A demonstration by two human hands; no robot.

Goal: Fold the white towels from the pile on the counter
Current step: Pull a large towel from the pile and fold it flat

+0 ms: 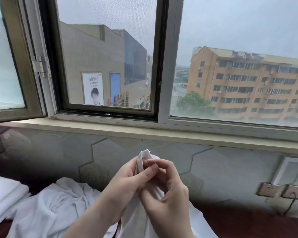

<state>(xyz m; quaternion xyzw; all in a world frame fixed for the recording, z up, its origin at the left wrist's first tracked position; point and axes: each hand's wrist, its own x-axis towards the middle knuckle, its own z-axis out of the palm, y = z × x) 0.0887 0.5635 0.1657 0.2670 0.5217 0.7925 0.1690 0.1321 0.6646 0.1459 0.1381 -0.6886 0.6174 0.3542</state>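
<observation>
Dark reddish counter (248, 224) at five o'clock; rumpled white towel pile (58, 203) at seven, folded white stack (3, 194) at nine

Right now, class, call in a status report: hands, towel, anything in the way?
Left hand and right hand both pinching towel corner, raised. Pile unfolded beneath. Nothing blocking.

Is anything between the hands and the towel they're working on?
Nothing visible. The left hand and right hand both already pinch a corner of the towel, lifted above the crumpled pile. A folded stack lies far left.
</observation>
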